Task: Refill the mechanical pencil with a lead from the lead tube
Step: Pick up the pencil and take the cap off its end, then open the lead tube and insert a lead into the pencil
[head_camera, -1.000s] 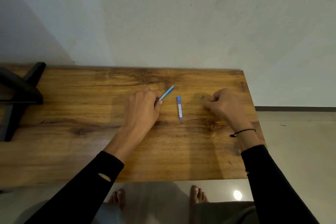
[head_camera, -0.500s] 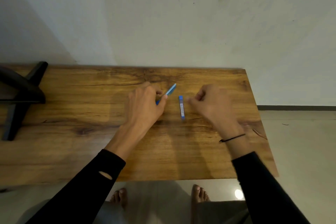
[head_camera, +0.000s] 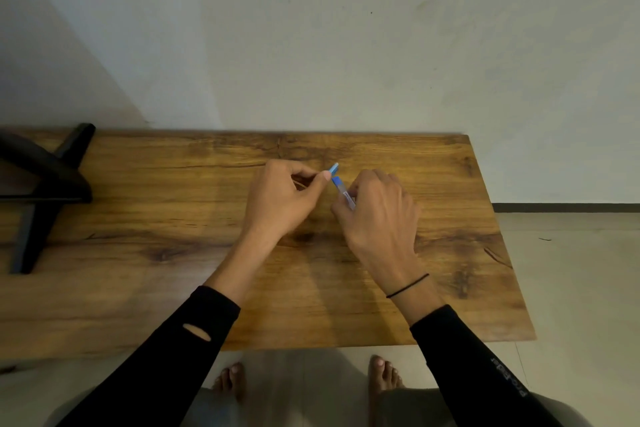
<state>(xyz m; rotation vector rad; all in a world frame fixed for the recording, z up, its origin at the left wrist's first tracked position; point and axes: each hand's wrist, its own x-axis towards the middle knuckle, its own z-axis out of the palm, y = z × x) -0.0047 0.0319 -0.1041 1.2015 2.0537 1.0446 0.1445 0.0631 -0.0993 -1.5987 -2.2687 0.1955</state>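
Between my 2 hands, over the middle of the table [head_camera: 138,288], I see both task things almost meeting. My left hand [head_camera: 280,204] is curled shut around the pencil [head_camera: 334,168]; only its light-blue end sticks out past the thumb and forefinger, pointing up and to the right, away from me. My right hand [head_camera: 381,215] is closed on the tube [head_camera: 343,191], pinching its lower part, so that the blue cap end rises up and to the left toward the left thumb. That cap sits just beside the pencil's exposed end, slightly nearer to me; I cannot tell whether the 2 touch.

Most of the pencil is buried inside the left fist, so I cannot make out its tip or which end is showing. The tube's lower end disappears behind the right fingers [head_camera: 341,210], and its label is too small to read. I cannot see any lead, nor whether the tube's cap is on or off. Whether either hand rests on the wood or hovers above it is also unclear.

Far off to the left of my left hand a black stand [head_camera: 45,184] sits on the table, cut off by the edge of view.
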